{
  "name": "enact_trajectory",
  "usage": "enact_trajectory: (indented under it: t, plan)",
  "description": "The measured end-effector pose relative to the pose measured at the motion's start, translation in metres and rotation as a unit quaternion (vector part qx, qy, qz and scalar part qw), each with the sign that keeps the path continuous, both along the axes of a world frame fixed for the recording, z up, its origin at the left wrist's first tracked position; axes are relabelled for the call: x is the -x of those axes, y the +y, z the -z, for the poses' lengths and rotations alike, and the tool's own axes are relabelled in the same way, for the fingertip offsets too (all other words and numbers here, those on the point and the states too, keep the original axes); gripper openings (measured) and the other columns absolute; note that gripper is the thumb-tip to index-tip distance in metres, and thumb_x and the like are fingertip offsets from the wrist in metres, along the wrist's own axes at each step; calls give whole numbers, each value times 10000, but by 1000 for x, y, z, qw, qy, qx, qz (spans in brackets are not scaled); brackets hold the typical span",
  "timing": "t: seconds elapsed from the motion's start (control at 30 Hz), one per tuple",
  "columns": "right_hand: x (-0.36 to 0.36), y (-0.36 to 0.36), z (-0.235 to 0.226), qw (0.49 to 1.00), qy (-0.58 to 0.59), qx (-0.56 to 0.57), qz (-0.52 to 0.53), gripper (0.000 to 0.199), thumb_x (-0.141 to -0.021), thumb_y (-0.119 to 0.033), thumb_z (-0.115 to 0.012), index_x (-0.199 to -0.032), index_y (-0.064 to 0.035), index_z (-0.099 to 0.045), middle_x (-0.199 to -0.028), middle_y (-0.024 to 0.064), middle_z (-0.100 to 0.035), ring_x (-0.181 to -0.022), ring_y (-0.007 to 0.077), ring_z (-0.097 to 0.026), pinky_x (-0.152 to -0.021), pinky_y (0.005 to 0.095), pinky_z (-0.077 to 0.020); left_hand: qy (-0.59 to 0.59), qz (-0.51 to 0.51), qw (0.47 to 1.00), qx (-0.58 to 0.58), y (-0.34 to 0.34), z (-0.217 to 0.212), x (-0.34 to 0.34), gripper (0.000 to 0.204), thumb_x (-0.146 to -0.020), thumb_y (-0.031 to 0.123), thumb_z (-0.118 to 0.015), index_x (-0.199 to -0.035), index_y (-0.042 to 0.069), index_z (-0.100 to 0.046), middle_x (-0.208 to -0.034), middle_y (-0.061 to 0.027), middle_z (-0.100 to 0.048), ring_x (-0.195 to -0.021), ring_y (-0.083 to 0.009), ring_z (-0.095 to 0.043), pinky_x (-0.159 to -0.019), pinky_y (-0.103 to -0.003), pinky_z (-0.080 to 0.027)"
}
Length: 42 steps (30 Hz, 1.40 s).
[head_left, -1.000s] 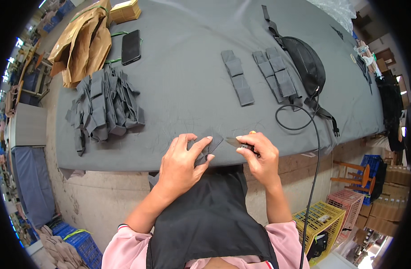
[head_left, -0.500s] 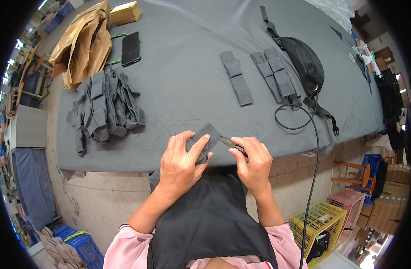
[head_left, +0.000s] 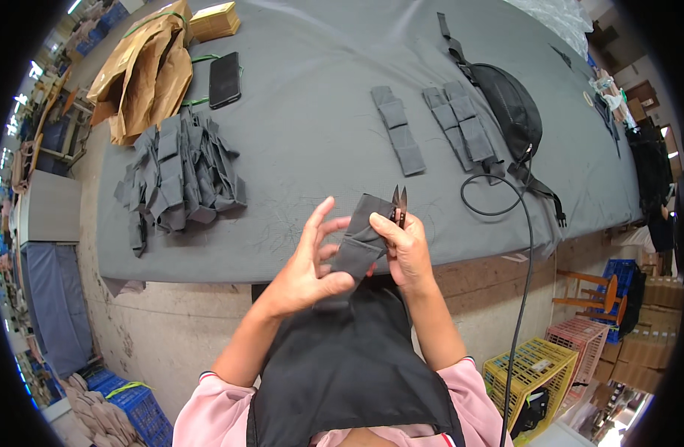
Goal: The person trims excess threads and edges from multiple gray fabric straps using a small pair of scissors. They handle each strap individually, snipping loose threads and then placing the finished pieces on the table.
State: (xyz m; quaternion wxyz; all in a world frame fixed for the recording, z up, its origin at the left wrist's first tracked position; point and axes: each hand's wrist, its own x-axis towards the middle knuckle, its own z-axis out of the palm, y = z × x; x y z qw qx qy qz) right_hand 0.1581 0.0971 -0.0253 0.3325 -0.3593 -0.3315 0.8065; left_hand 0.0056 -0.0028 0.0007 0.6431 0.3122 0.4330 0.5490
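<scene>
Over the table's near edge, my right hand (head_left: 410, 252) pinches a dark grey fabric strip (head_left: 359, 246) under its thumb. The same hand also keeps a small pair of thread snips (head_left: 400, 200), blades pointing up and parted. My left hand (head_left: 297, 274) is open beside the strip, fingers spread, its thumb near the strip's lower part. Some left fingertips lie close to or behind the cloth; whether they touch it I cannot tell. On the left of the table lies a heap of similar grey strips (head_left: 179, 175). Several more strips (head_left: 401, 138) lie to the right.
A black waist bag (head_left: 507, 104) with straps lies at the right, and a black cable (head_left: 530, 261) loops beside it. A phone (head_left: 224, 80) and a brown paper bag (head_left: 144, 78) are far left. Crates, one yellow (head_left: 532, 372), stand below right.
The strip has passed from my left hand to my right hand. My left fingers have opened. The snips now point up instead of toward the strip.
</scene>
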Motion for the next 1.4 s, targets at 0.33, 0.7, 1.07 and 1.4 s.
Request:
enact_trajectory:
  t: [0.33, 0.7, 1.07, 1.4]
  plan:
    - [-7, -25, 10, 883, -244, -394, 74, 208, -821, -32, -643, -1016, -6, -578, -900, 88, -599, -758, 150, -578, -672, 266, -470, -83, -53, 982, 160, -9, 21, -9, 311, -954, 241, -524, -1129, -11, -472, -906, -156, -634, -665, -194, -632, -591, -308, -546]
    - [-10, -39, 4, 765, -328, -553, 37, 192, -756, -14, -686, -944, -33, -651, -797, 64, -564, -623, 173, -557, -556, 290, -456, -107, -47, 985, 130, -7, 14, -13, 299, -951, 202, -515, -1159, -1, -444, -900, -151, -631, -666, -187, -632, -602, -313, -554]
    - [-10, -46, 8, 937, -198, -287, 25, 145, -842, -19, -638, -980, 23, -626, -894, 39, -522, -762, 94, -559, -673, 233, -467, -295, -35, 944, 144, -9, 21, -8, 292, -964, 237, -483, -1040, -42, -514, -831, -145, -618, -582, -231, -624, -530, -338, -558]
    - [-4, -50, 8, 960, -141, -237, 39, 152, -872, -41, -623, -1012, 19, -618, -911, 15, -510, -736, 61, -549, -577, 191, -438, -368, -20, 921, 124, -9, 25, -10, 269, -978, 230, -443, -1033, -20, -527, -845, -126, -621, -621, -229, -652, -562, -334, -573]
